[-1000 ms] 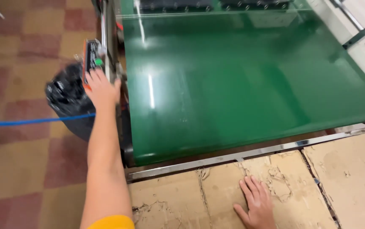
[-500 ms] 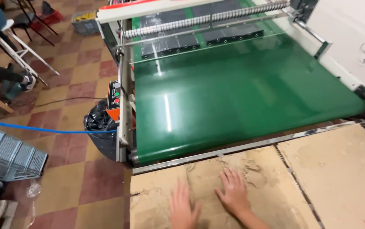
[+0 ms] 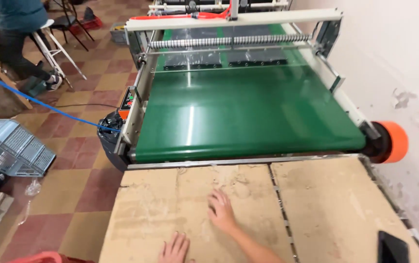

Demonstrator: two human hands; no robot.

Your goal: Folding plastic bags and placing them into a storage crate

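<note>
Head view showed both hands flat, fingers spread, empty on the cardboard sheet (image 3: 170, 214): right hand (image 3: 221, 212) nearer the green conveyor belt (image 3: 248, 117) than left hand (image 3: 175, 248).

Both hands, the left grip (image 3: 174, 248) and right grip (image 3: 221, 212), are bare, with no gloves or rings.

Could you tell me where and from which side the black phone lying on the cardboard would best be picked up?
Probably by its long edges, coming from above. The black phone lies flat on the cardboard at the near right corner, so its face offers no purchase. The right hand is the closer one; the left hand rests further left.
</note>
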